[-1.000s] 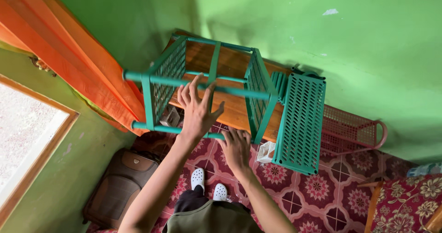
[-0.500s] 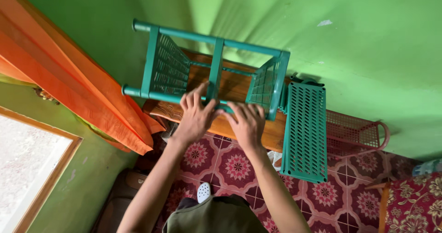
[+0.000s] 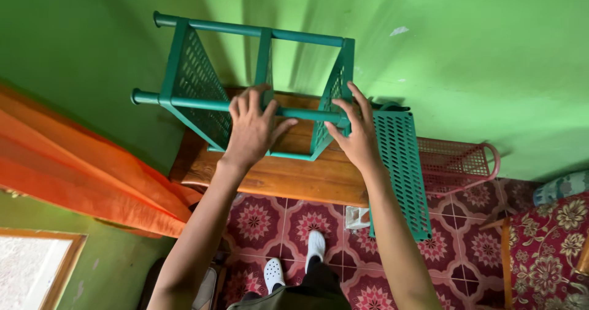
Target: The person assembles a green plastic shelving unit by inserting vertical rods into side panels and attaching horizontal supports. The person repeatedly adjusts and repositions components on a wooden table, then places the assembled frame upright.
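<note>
From the head camera, looking down, a wooden bench (image 3: 276, 178) is standing against a bright green wall (image 3: 478, 58), and everything else is lying around it. A teal plastic rack (image 3: 245, 89) with perforated shelves is resting tipped on the bench top, its tubes running sideways and its upper end leaning against the wall above the bench. The left hand (image 3: 253, 126) is lying over the rack's near tube, fingers curled loosely around it and thumb stretched out along the bar. The right hand (image 3: 359, 135) is pressing, fingers spread, against the rack's right shelf where the tube meets it. A loose teal perforated panel (image 3: 405, 175) is hanging past the bench's right end, down toward the floor. Beyond it, to the right of the bench, a red mesh basket (image 3: 457, 160) is sitting by the wall. Below the bench a floor (image 3: 466, 248) of dark red flower-patterned tiles is showing, with the person's white shoes (image 3: 294, 264) standing on it. Left of the bench an orange curtain (image 3: 80, 169) is hanging beside a wooden window frame (image 3: 58, 255).
</note>
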